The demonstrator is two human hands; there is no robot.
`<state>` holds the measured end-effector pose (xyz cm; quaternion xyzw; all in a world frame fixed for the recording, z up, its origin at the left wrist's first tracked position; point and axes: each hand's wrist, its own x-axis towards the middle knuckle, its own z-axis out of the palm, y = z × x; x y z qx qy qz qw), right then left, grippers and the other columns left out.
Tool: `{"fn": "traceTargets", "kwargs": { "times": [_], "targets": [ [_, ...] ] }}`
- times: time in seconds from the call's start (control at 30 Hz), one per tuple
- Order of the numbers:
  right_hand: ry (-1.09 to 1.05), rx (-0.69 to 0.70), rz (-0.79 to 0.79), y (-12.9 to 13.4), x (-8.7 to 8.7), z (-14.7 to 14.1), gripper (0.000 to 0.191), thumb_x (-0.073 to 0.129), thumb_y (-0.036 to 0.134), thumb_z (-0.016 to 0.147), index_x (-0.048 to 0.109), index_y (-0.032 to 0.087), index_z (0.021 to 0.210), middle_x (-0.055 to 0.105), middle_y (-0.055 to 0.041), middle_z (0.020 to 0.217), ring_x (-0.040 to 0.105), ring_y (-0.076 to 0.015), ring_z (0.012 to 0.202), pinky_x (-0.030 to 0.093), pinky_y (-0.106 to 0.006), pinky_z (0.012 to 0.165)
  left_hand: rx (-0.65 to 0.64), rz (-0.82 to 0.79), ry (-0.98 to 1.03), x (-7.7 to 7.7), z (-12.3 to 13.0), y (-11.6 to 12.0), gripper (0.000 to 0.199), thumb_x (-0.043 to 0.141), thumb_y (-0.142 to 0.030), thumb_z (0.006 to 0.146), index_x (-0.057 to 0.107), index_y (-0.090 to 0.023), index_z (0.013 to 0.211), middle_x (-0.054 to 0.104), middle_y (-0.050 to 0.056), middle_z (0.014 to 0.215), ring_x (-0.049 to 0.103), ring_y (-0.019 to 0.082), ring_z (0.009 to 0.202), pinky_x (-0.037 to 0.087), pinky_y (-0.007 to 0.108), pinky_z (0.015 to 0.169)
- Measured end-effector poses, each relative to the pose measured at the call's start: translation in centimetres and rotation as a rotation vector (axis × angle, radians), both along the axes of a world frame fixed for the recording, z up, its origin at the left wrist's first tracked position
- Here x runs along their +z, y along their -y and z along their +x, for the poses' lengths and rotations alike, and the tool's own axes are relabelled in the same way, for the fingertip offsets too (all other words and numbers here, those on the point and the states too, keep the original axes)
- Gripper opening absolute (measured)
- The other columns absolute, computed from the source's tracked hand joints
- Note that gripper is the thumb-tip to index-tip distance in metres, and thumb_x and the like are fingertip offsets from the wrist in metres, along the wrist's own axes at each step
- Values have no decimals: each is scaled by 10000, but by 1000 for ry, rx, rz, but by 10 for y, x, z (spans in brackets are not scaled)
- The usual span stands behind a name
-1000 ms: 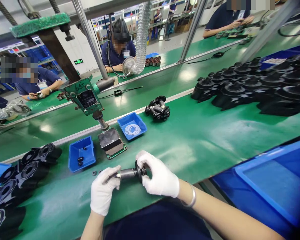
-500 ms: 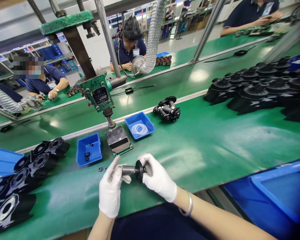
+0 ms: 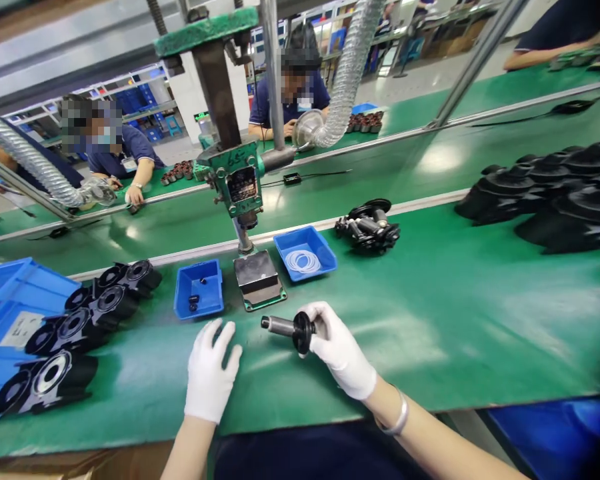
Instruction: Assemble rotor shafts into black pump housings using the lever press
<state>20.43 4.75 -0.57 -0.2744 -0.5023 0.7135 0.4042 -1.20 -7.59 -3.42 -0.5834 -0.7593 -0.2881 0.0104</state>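
Note:
My right hand (image 3: 343, 353), in a white glove, grips a metal shaft (image 3: 281, 326) by its disc end. A round black disc (image 3: 303, 333) sits on the shaft next to my fingers, and the free end, with a dark tip, points left. The shaft is held nearly level above the green table. My left hand (image 3: 211, 373), gloved too, lies palm down over the table left of the shaft, with its fingers apart. Whatever lies under its fingertips is hidden. Nearest to it stands a blue bin (image 3: 200, 305) with a few small black parts.
A green bench press (image 3: 240, 183) stands over a metal block (image 3: 255, 272). Right of it are a blue bin (image 3: 325, 268) of white rings and a pile of shaft parts (image 3: 367, 230). Black housings (image 3: 73, 327) line the left, black cones (image 3: 570, 207) the right. Co-workers sit opposite.
My left hand has let go of the shaft's free end and moved left onto the table, over where small dark parts lay. My right hand keeps hold of the shaft. The view has shifted.

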Motion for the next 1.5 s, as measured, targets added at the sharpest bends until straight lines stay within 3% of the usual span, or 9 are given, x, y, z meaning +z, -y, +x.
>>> {"fn": "traceTargets", "kwargs": {
  "times": [0.13,0.3,0.57,0.7,0.83,0.9,0.97,1.2,1.5],
  "targets": [
    [29,24,-6,-4,-6,-2,328,720,288,723,439,225,881,462,17,855,501,-117,610,523,-261,495,-132,-205,-163,-15,-19,-1,398,432,-94,910,644,-240,1214,622,76,1300,486,264,1310,491,419,1021],
    [62,60,9,-4,-9,2,345,746,383,757,466,220,877,468,8,852,502,-130,623,522,-280,514,38,-216,-187,-16,-56,24,519,387,20,841,636,-223,1225,614,101,1319,513,266,1296,528,422,972],
    [109,96,25,-9,-11,3,373,732,457,790,487,223,945,482,-9,917,542,-142,638,536,-298,561,192,-122,-180,-23,-98,20,371,422,-76,898,670,-205,1141,584,104,1351,461,238,1346,470,407,1057],
    [125,78,33,-12,-14,5,365,747,439,777,509,216,939,495,-23,931,554,-155,648,550,-310,563,166,-58,-175,-2,-105,28,277,474,-221,930,672,-251,1121,561,38,1386,450,191,1353,428,339,1097],
    [111,48,-21,-13,-15,7,356,769,414,755,526,213,919,500,-23,924,550,-151,648,548,-300,543,609,21,-237,47,-140,77,414,425,-319,941,526,-165,1312,474,150,1436,402,281,1363,319,491,1142],
    [87,43,-57,-12,-13,7,354,780,394,745,522,214,907,496,-14,908,545,-142,636,541,-292,536,1014,-164,-272,68,-162,101,522,507,-429,877,536,-109,1289,481,213,1404,367,383,1358,327,586,1082],
    [66,49,-84,-13,-12,5,358,788,381,736,516,217,903,496,-7,903,541,-134,623,535,-288,527,1138,-359,-215,82,-176,117,556,557,-470,821,590,-77,1212,543,250,1315,480,428,1243,406,585,989],
    [-9,64,-33,-12,-14,3,381,780,414,727,482,223,866,487,6,894,508,-125,621,514,-265,480,1008,-570,-237,88,-148,127,649,436,-678,790,631,-163,1132,511,196,1358,564,435,1131,488,565,888],
    [-46,0,158,-7,-4,6,342,715,295,657,421,223,815,469,2,821,468,-150,676,450,-258,553,371,-270,-143,48,-76,89,475,464,-610,794,626,-202,975,513,136,1376,543,347,1208,420,513,1075]
  ]
}}
